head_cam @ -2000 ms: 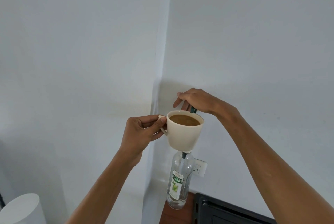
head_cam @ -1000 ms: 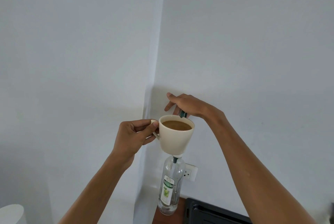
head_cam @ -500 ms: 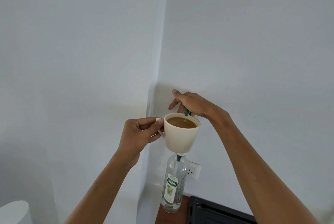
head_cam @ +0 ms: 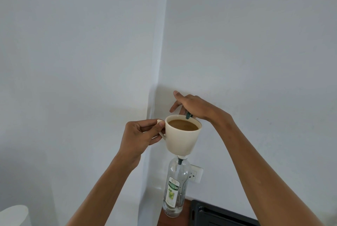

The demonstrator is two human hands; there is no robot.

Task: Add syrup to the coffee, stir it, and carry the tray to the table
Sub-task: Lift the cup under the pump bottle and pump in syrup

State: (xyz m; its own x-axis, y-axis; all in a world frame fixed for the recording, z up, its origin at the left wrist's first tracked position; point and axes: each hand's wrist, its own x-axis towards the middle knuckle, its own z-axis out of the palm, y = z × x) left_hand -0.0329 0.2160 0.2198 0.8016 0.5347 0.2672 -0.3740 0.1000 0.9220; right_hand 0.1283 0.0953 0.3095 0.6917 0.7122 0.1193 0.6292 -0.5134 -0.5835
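Observation:
A cream cup (head_cam: 182, 140) of brown coffee (head_cam: 182, 125) hangs in the air in front of a white wall corner. My left hand (head_cam: 142, 134) pinches its handle. My right hand (head_cam: 195, 106) lies over a dark green pump head (head_cam: 188, 116) at the cup's far rim, palm down, some fingers stretched out. Directly under the cup stands a clear syrup bottle (head_cam: 175, 189) with a green and white label; the cup hides its neck top. No stream of syrup can be made out.
The bottle stands on a brown wooden counter (head_cam: 162, 220). A black tray or appliance edge (head_cam: 218, 214) lies to its right. A white wall socket (head_cam: 196, 173) sits behind the bottle. A white rounded object (head_cam: 14, 214) shows at the lower left.
The view has swayed a little left and back. Both hands, the cup and the pump keep the same pose relative to each other.

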